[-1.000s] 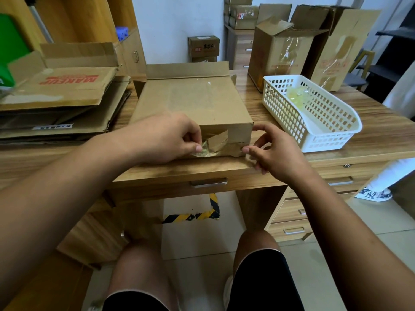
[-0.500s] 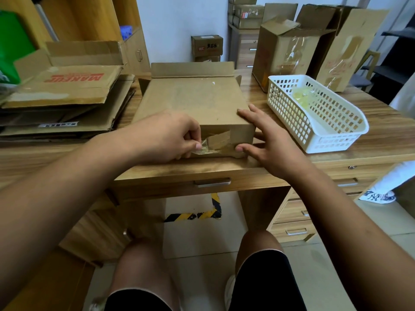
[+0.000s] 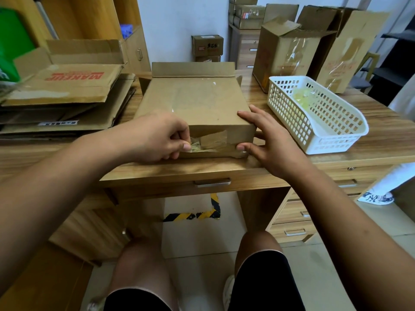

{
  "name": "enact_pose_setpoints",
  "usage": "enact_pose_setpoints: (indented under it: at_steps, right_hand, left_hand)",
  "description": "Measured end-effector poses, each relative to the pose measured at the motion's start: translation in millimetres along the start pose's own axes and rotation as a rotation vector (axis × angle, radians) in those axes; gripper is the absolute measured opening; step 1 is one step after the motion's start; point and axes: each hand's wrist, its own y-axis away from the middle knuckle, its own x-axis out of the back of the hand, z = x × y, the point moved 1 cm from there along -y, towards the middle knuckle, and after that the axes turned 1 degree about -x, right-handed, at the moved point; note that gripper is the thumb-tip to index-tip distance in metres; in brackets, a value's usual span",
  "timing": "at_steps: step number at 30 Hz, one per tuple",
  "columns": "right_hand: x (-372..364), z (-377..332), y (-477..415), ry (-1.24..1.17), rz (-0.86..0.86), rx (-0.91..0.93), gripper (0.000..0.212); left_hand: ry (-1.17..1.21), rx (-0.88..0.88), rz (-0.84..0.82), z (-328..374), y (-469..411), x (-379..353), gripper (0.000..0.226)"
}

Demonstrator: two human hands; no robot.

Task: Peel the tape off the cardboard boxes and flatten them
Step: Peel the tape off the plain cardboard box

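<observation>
Left grip (image 3: 157, 135) on tape (image 3: 198, 146), wooden desk (image 3: 179, 168)

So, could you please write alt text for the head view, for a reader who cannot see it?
A person's left hand pinches clear tape on the near end of a cardboard box on a wooden desk, while the right hand presses on the box's right corner. Flattened boxes lie to the left, a white basket to the right.

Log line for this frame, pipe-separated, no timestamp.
stage: tape peel | left grip: pinches tape at front of box | right grip: braces box corner | box: not yet flattened
</observation>
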Motion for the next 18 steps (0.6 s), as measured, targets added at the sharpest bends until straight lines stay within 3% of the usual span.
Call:
enact_pose_setpoints:
  at_steps: [18]
  right_hand:
    - [0.1,-2.1,-3.7,0.060,-0.011,-0.010,0.071]
  left_hand:
    - [0.052,0.021,0.022,-50.7,31.9,15.4,0.001]
